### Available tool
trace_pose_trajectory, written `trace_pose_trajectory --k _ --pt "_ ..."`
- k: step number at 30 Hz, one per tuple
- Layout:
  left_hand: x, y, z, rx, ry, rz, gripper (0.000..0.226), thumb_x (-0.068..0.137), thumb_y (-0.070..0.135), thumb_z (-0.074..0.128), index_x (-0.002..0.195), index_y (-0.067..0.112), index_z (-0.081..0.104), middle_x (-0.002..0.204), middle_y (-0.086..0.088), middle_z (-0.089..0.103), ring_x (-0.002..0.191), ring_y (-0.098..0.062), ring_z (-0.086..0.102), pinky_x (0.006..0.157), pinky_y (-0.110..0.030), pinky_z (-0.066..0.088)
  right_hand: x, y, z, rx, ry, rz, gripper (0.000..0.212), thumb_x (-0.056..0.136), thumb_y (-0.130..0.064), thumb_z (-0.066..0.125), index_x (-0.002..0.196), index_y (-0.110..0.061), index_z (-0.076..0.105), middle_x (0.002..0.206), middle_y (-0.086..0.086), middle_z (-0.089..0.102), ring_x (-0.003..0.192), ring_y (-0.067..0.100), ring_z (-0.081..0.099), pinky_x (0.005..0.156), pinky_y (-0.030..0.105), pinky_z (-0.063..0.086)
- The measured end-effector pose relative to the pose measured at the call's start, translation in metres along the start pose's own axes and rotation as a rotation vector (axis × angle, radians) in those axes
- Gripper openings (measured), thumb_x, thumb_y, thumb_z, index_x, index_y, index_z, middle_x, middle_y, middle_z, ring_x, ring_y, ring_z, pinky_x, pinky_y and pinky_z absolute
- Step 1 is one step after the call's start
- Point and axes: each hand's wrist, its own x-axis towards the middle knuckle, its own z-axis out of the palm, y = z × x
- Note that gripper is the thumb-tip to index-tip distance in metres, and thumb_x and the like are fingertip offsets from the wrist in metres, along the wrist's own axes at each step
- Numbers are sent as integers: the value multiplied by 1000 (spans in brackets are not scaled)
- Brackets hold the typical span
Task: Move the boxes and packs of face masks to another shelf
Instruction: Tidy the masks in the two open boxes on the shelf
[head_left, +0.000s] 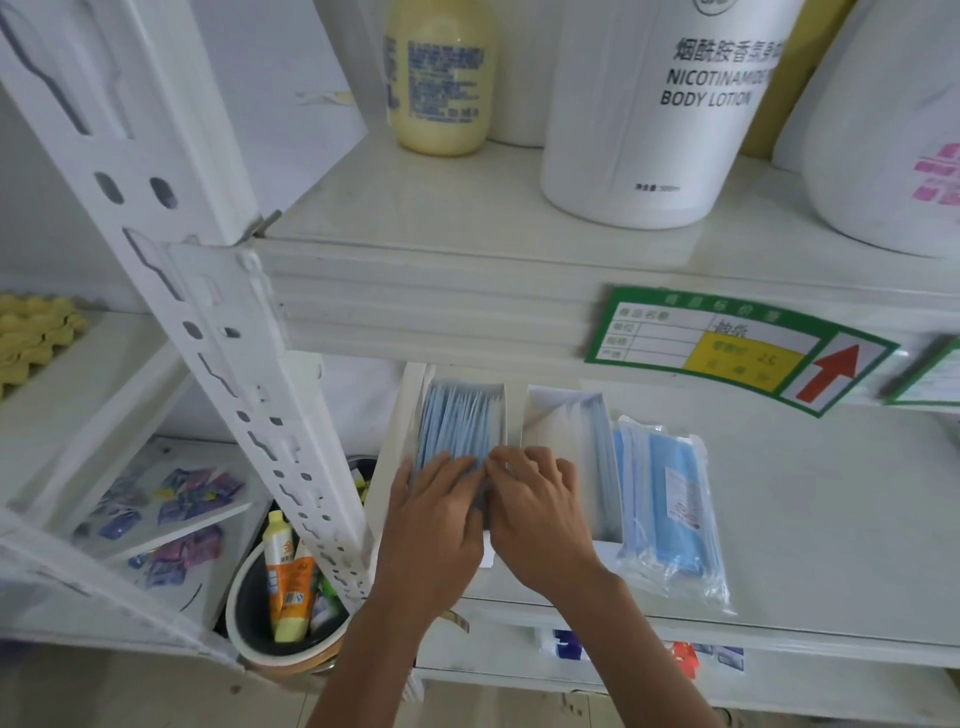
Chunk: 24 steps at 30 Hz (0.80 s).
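Observation:
On the middle shelf (831, 519) stands an open white box (462, 410) packed with light blue face masks. My left hand (436, 519) and my right hand (540, 514) both rest on its near end, fingers curled over the masks and the box rim. To its right stands a second open white box (566, 426) with fewer masks, leaning at its right side. Further right a clear plastic pack of blue masks (670, 509) lies flat on the shelf.
The shelf above (467, 218) carries a yellow bottle (441, 78) and large white body lotion bottles (670, 104). A green price label (737, 348) is stuck to its front edge. A white perforated upright (218, 322) runs diagonally at left. Below left sits a bucket of tubes (285, 597).

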Motion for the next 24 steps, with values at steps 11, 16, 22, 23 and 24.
trace_pose_trajectory --k 11,16,22,23,24 --pt "10 0 -2 44 -83 -136 50 90 10 63 138 22 60 145 -7 49 138 -29 43 116 -44 35 -3 -2 1 -68 53 123 43 91 -48 60 124 -21 62 144 1 48 132 27 41 107 44 34" --pt "10 3 1 43 -23 -166 29 96 20 56 119 15 72 140 -8 54 132 -29 48 112 -47 36 -5 -5 0 -148 45 76 36 89 -44 63 117 -21 64 149 9 40 137 34 35 108 47 29" --pt "11 2 1 84 -46 -185 25 96 22 58 111 12 75 141 -9 53 132 -29 49 109 -46 38 -7 -5 -1 -151 39 55 29 90 -34 55 113 -19 65 152 9 37 139 33 31 112 51 26" --pt "11 2 1 76 -50 -186 25 96 19 58 114 12 74 141 -8 53 132 -29 49 109 -46 39 -6 -6 -1 -152 18 49 30 89 -32 51 113 -20 65 154 8 34 141 33 27 114 53 23" --pt "12 2 0 51 -49 -187 26 95 15 57 116 12 73 141 -8 53 132 -29 49 109 -46 39 -4 -7 -1 -148 -4 44 32 88 -31 48 114 -21 65 156 7 31 143 32 24 116 55 19"
